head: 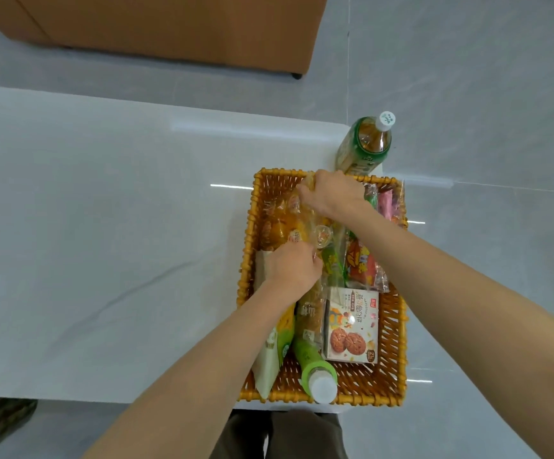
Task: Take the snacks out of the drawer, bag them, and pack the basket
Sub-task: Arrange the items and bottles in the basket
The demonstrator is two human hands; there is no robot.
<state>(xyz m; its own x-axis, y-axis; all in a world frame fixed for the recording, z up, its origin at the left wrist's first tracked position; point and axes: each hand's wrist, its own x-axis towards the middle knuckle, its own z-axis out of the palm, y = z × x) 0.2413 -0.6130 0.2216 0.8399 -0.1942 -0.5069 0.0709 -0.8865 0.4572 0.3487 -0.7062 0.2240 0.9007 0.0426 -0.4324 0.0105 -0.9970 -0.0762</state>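
Observation:
An orange wicker basket (391,329) sits at the right end of the white table. Inside it lies a clear plastic bag of snacks (288,223) holding orange packets and small jelly cups. My right hand (332,193) grips the far end of this bag near the basket's back rim. My left hand (293,265) pinches the bag's near end. Also in the basket are a cookie box (350,326), a green-labelled bottle (315,369) lying down, a red and yellow snack pack (363,263) and a pink packet (386,205).
A tall tea bottle (366,144) stands upright just behind the basket at the table's corner. The glossy white table (103,226) stretches to the left. A brown sofa (169,24) stands beyond it on the grey tiled floor.

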